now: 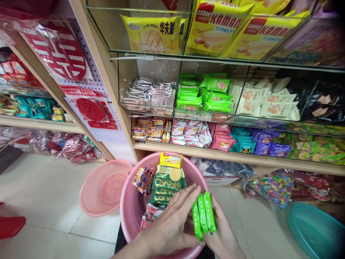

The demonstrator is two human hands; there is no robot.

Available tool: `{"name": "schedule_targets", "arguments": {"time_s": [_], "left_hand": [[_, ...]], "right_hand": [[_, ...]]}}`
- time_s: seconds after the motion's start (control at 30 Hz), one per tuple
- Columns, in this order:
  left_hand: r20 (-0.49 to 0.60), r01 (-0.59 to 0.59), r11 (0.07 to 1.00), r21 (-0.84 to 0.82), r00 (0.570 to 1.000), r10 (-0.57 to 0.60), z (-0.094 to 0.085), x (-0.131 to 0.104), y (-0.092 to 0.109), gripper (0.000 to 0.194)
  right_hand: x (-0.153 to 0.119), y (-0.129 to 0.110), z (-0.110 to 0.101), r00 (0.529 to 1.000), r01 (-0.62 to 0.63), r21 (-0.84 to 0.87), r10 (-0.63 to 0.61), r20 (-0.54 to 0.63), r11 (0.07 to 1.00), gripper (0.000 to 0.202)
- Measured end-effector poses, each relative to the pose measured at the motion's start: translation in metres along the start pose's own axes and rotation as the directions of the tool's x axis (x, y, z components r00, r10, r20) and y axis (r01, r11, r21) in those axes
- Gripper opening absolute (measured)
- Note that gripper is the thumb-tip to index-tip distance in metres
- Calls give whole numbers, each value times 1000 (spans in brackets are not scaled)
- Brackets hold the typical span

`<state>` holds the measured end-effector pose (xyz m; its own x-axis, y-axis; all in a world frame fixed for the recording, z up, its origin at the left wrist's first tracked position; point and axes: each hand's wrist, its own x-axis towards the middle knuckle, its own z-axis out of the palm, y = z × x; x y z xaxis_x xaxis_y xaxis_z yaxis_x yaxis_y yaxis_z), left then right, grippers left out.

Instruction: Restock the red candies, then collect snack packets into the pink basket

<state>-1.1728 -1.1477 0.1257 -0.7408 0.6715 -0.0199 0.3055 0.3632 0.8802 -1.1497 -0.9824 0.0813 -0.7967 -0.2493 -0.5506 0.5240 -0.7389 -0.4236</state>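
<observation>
Three small bright green snack packets (pixel 203 212) stand side by side on edge between my two hands, over the right part of a pink plastic basket (pixel 125 208). My right hand (pixel 222 233) is closed round them from the right and below. From the left, my left hand (pixel 172 219) presses against them, its fingers held together. Inside the basket lie dark green "Carvalfo" biscuit packets (pixel 167 183), a yellow KAMAN packet (pixel 170 160), several orange-and-blue packets (pixel 144 180) and some pink-and-white packets (pixel 151 214), partly hidden by my left hand.
Glass-fronted shelves (pixel 205 120) ahead hold sorted snacks, with green packets (pixel 203 93) in the middle row. Another pink basket (pixel 88 190) stands on the floor at left. A teal basin (pixel 309 226) is at right. Bagged goods (pixel 269 183) lie under the bottom shelf.
</observation>
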Motion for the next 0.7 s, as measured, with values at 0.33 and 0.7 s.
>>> {"name": "schedule_targets", "arguments": {"time_s": [0.33,0.7], "left_hand": [[10,-40,999,-30,999,40,-8,0,0,102],[28,-5,999,53,1000,4,0,1,-7,109]], "right_hand": [[-3,1,2,988,-97,69,88,127,993,29],[-1,11,8,987,-132,78,124,107,988,35]]}}
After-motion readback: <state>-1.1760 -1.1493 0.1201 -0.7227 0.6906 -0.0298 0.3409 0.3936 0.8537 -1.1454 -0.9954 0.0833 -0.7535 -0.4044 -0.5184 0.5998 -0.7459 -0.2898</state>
